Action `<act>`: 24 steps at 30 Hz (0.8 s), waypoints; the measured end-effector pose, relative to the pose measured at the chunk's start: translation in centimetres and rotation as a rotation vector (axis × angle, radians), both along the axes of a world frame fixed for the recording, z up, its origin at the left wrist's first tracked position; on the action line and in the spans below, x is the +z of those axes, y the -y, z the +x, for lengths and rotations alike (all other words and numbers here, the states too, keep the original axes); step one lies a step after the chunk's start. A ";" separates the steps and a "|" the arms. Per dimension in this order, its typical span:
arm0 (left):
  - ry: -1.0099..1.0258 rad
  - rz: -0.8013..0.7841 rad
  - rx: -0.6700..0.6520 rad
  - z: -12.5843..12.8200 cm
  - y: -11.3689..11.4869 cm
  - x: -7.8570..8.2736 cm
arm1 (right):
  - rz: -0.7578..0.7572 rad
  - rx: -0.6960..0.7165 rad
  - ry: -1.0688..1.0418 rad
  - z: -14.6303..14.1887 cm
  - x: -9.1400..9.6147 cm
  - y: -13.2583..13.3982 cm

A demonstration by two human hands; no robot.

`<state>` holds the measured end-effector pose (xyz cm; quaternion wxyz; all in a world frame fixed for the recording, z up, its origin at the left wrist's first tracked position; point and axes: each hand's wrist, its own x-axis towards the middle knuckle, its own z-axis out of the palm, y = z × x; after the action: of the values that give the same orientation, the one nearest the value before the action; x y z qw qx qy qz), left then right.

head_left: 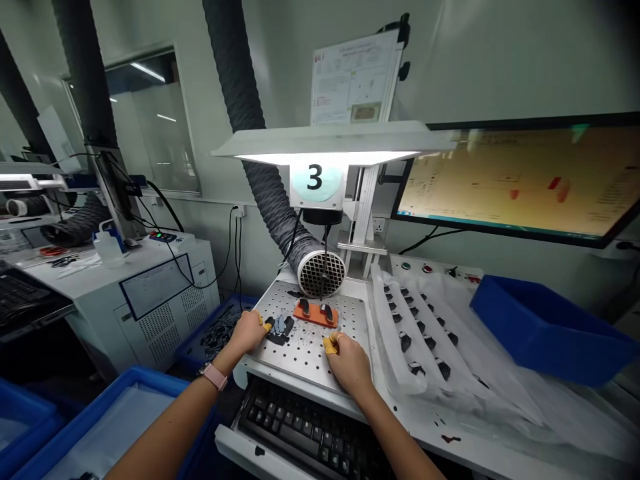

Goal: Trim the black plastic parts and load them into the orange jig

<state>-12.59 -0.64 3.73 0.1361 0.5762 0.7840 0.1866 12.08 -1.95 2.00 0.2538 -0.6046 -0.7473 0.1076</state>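
My left hand (249,331), with yellow finger covers on its fingertips, is closed at the left side of the perforated metal plate (311,368). Its fingertips touch or nearly touch a small pile of grey-blue and black pieces (280,327); whether it grips one is hidden. My right hand (349,361) is curled over the plate's right front part, its yellow-covered fingertips drawn together and their inner side hidden. Between and beyond my hands lies an orange fixture (316,314) bearing two small dark, glossy parts.
A machine head marked 3 (317,185) and a round extraction grille (321,274) hang over the plate's back. White sheeting (400,353) with rows of dark parts, a blue bin (550,333) and a monitor (520,180) are on the right. A keyboard (310,427) lies in front.
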 end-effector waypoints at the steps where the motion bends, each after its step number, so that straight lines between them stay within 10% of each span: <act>1: 0.013 0.000 0.014 0.1 -0.1 -0.2 | -0.008 -0.003 -0.009 0.0 0.0 0.0; 17: 0.374 0.122 0.212 0.4 0.2 0.3 | -0.014 -0.020 -0.201 0.6 -0.4 -0.4; 24: 0.801 0.121 -0.095 7.8 1.9 0.9 | -0.043 -0.022 -0.440 1.0 -0.8 -0.6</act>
<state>-4.83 -2.55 4.66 0.4049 0.5004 0.6293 0.4354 13.03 -1.37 1.23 0.3988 -0.5798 -0.6649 0.2503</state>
